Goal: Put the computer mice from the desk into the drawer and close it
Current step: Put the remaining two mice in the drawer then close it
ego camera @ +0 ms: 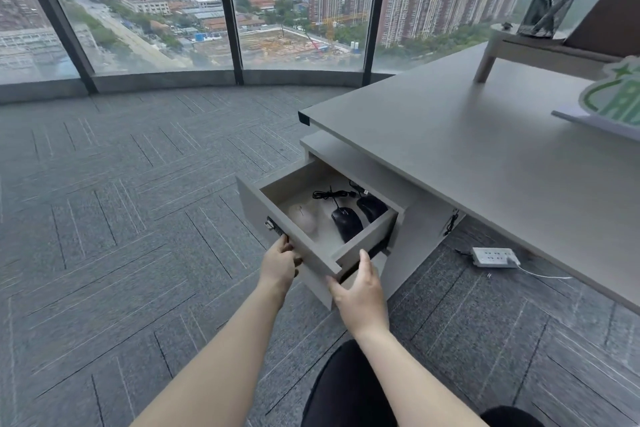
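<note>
The grey drawer (313, 251) under the desk stands pulled out. Inside lie a white mouse (304, 217) on the left and two black wired mice, one in the middle (346, 222) and one at the right (371, 207), their cables coiled at the back. My left hand (280, 263) grips the drawer front near its lock. My right hand (362, 291) holds the drawer's front right corner, thumb up along the side panel.
The grey desk top (467, 149) stretches to the right with a monitor riser (540, 48), a mesh pen holder (545, 10) and a green-and-white sign (616, 97). A white power strip (493, 256) lies on the carpet under the desk. Floor-to-ceiling windows stand behind.
</note>
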